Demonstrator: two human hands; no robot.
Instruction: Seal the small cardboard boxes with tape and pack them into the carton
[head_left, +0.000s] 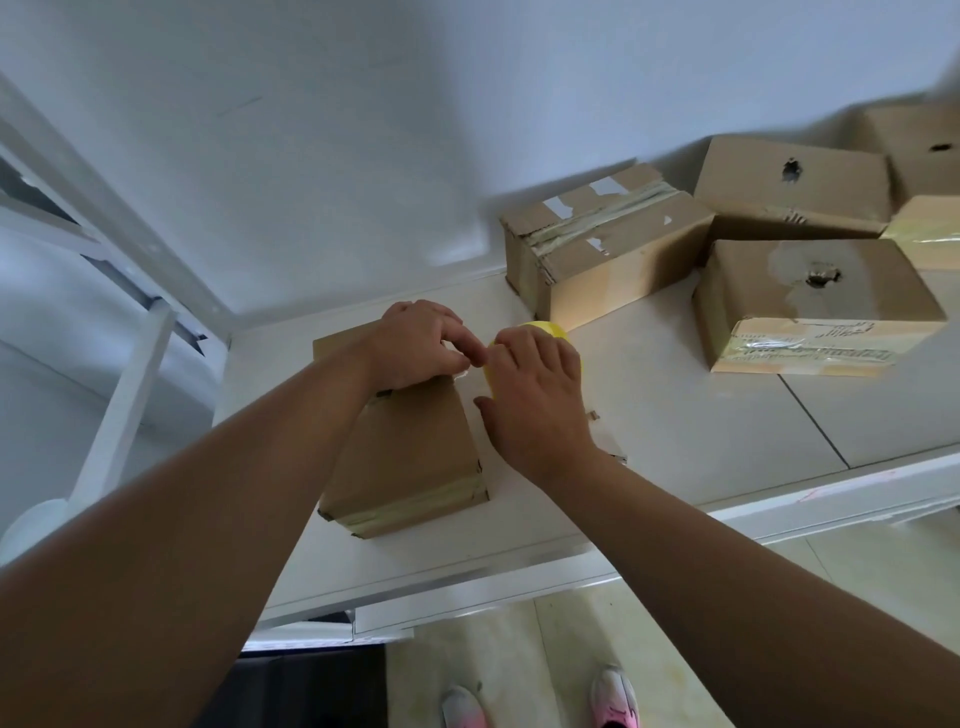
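A small cardboard box (410, 447) lies on the white table (675, 415) right in front of me, with tape across its near end. My left hand (415, 351) rests on the box's far top edge, its fingers curled and pinching what looks like the tape's loose end. My right hand (535, 395) grips a yellow tape roll (548, 330) just right of the box; most of the roll is hidden under the hand. The fingertips of both hands meet above the box's far right corner.
Several other taped cardboard boxes stand at the back right: one (608, 249) near the wall, one (815, 301) with a hole in its top, two (789, 182) behind it. A white frame (130, 374) slants at the left. The table's front edge (467, 582) is near my feet.
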